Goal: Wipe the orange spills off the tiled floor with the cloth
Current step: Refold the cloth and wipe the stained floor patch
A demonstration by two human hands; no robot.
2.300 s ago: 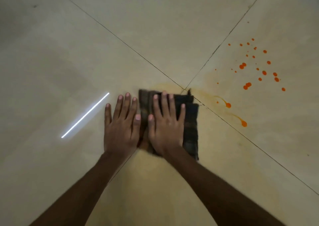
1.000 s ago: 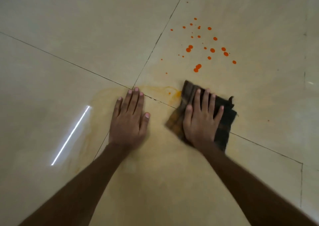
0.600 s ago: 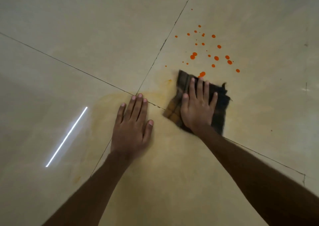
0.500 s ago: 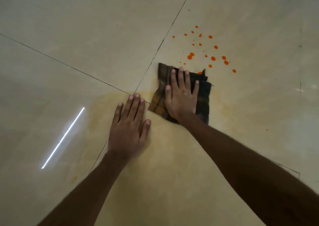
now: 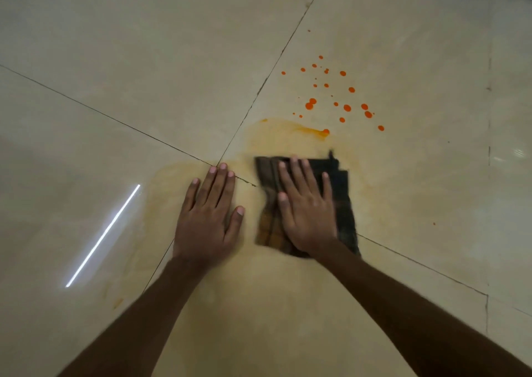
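Right hand point(image 5: 306, 206) lies flat on the dark folded cloth point(image 5: 342, 204), fingers spread, pressing rather than gripping. Since half a second ago the cloth has drawn back toward 6 o'clock, leaving a fresh orange streak point(image 5: 312, 131). Orange droplets point(image 5: 347, 108) remain unwiped at 12 o'clock of the cloth. Left hand point(image 5: 208, 218) rests open on the tiled floor point(image 5: 115, 45), bracing. Judgement: another forward pass needed

Dim, warm light is falling; a bright glare streak point(image 5: 103, 235) is reflecting off the glossy floor point(image 5: 115, 45); the cloth point(image 5: 342, 204) is blurring slightly.
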